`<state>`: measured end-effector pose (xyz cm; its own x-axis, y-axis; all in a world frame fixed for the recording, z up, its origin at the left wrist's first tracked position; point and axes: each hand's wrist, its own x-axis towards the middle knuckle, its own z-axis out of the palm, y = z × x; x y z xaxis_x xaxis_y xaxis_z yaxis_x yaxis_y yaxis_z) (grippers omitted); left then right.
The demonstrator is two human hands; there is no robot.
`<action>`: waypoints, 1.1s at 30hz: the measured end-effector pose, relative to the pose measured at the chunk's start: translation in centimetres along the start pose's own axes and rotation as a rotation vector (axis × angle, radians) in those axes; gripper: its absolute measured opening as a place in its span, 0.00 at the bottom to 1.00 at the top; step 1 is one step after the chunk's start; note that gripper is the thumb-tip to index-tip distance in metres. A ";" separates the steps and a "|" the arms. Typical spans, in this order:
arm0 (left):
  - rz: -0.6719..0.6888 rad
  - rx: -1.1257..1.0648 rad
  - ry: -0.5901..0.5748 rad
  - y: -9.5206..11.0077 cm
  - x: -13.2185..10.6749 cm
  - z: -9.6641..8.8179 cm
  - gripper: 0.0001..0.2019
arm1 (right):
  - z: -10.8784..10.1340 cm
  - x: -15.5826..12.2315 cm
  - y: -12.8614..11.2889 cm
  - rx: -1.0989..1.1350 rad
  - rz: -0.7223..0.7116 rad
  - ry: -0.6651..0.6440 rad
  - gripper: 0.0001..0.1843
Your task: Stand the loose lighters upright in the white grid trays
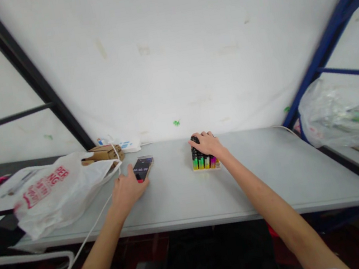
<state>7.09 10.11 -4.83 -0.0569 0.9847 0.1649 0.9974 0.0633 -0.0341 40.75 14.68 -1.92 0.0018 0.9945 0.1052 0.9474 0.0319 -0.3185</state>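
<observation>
My left hand (pixel 129 186) is closed around the lower left side of a phone (pixel 144 168) on the grey table. The lit screen is dark, with a row of zeros like a stopwatch and a red area near the bottom. To the right, my right hand (pixel 207 143) lies over the top of a tray of lighters (pixel 203 162), its thumb at the left and its fingers curled over the far side. The lighters stand upright in rows, with black tops and green, yellow and purple bodies. My hand hides part of the rows.
A white plastic bag (pixel 51 192) with red print lies at the left, in front of a cardboard box (pixel 105 153). A white cable (pixel 92 229) hangs over the table's front edge. Blue shelf posts (pixel 314 54) and a clear bag (pixel 343 107) stand at the right.
</observation>
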 end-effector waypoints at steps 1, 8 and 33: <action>-0.010 0.005 -0.004 -0.1 0.3 -0.1 0.39 | 0.0 0.1 -0.1 0.002 0.005 0.001 0.32; 0.162 -0.057 0.170 5.6 0.0 -1.8 0.40 | -0.4 1.7 -0.6 -0.018 0.047 -0.080 0.31; -0.028 -0.060 -0.013 -0.9 2.1 1.1 0.49 | 0.2 1.8 -0.2 -0.076 0.048 -0.059 0.33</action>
<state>6.04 12.34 -5.56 -0.0853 0.9847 0.1519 0.9962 0.0817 0.0301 40.47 16.48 -1.85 0.0310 0.9989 0.0353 0.9681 -0.0212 -0.2495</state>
